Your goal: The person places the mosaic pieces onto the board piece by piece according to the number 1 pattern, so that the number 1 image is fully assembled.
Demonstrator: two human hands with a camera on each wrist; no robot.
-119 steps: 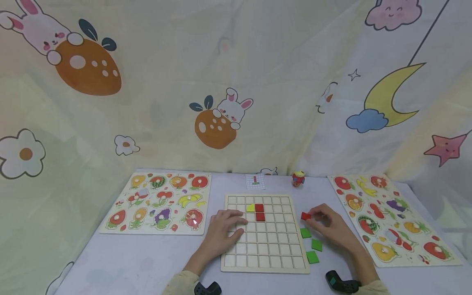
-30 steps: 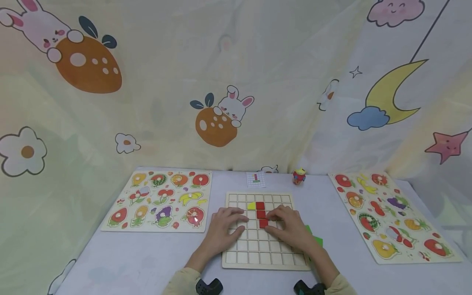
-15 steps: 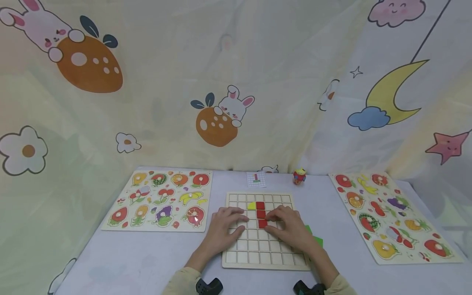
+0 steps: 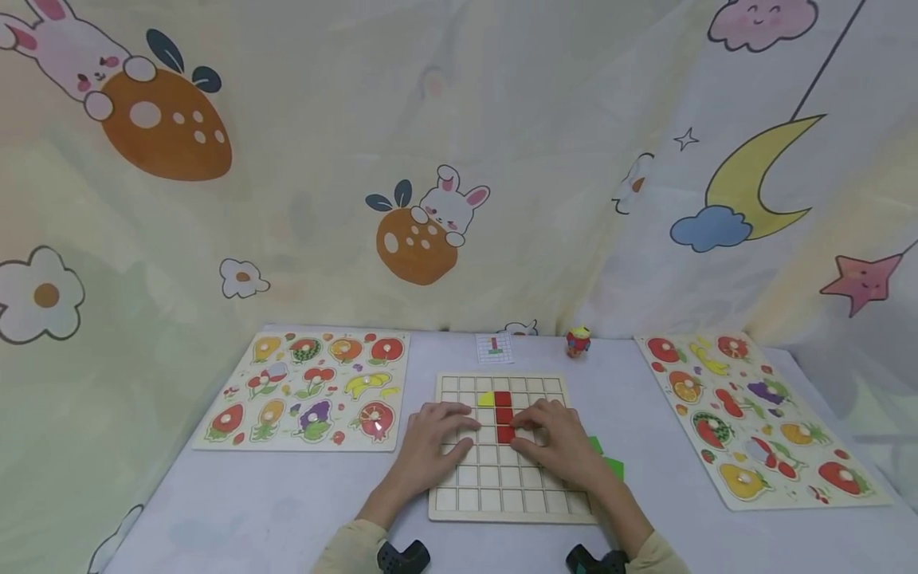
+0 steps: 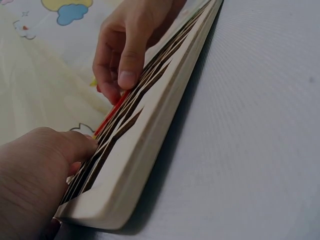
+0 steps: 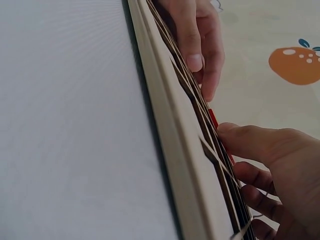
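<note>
A pale wooden grid board [image 4: 511, 513] lies on the table in the head view. Three red square tiles stand in one column of its cells, the farthest red tile [image 4: 503, 399] beside a small yellow piece [image 4: 485, 399]. My right hand [image 4: 559, 442] has its thumb and index fingertips at the right side of the nearest red tile [image 4: 505, 434], pinching it in its cell. On the board's left part rests my left hand [image 4: 433, 446], fingers spread and relaxed, holding nothing. Green tiles [image 4: 613, 467] lie right of the board, partly hidden by my right forearm.
Fruit puzzle boards lie on both sides, a left one [image 4: 301, 387] and a right one [image 4: 760, 422]. Behind the grid board are a small printed grid card [image 4: 495, 347] and a toy figure [image 4: 578, 342]. A patterned cloth [image 4: 308, 207] hangs at the back.
My right hand has brought the third red tile from right of the board into the column; it has since shifted slightly left. The left hand has stayed on the board.
</note>
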